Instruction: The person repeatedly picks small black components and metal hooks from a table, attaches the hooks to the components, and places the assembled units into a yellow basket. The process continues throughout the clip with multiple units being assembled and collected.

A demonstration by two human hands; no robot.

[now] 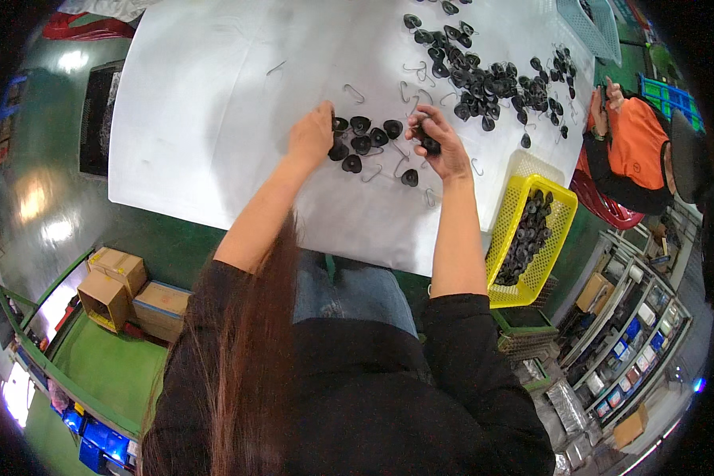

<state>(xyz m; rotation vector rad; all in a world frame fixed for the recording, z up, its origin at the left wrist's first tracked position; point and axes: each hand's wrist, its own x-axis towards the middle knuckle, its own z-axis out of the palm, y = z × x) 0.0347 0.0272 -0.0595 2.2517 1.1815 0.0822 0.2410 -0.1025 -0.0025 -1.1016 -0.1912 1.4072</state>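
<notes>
Several black, heart-shaped pieces with round centres [362,144] lie in a small cluster on the white-covered table [190,111]. At the cluster's left edge is my left hand [312,135], its fingers closed and pointing away from me; what they hold, if anything, is hidden. My right hand [443,144], right of the cluster, is curled palm up round a black piece [429,143]. Thin bent wire hooks [373,174] lie among and around the pieces. A single black piece [409,178] rests apart, below my right hand.
A larger heap of black pieces [484,83] spreads at the far right. By the table's right edge, a yellow basket [565,224] holds more. A pale blue basket [603,36] stands beyond. Another person in an orange vest [639,143] sits at right. Cardboard boxes [163,297] stand at lower left.
</notes>
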